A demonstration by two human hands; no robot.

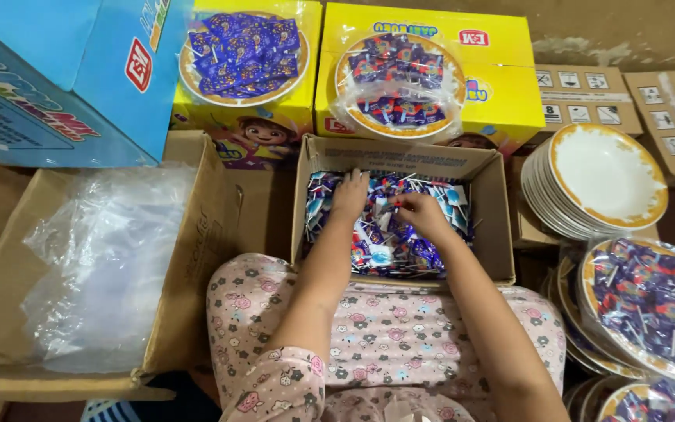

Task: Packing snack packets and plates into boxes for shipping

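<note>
An open cardboard box (490,205) in front of my knees holds a heap of blue and purple wrapped lollipops (382,248). Both my hands reach into it. My left hand (350,195) lies palm down on the sweets at the back left, fingers spread. My right hand (421,213) has its fingers curled into the heap in the middle, pinching at several lollipop sticks. My forearms come up from my lap, which is covered in pink flowered cloth.
A big cardboard box (189,258) with clear plastic bags (107,266) stands at left. Behind are a blue carton (56,78) and yellow cartons (501,86) bearing two filled plates. At right: a stack of white plates (603,176) and wrapped filled plates (654,309).
</note>
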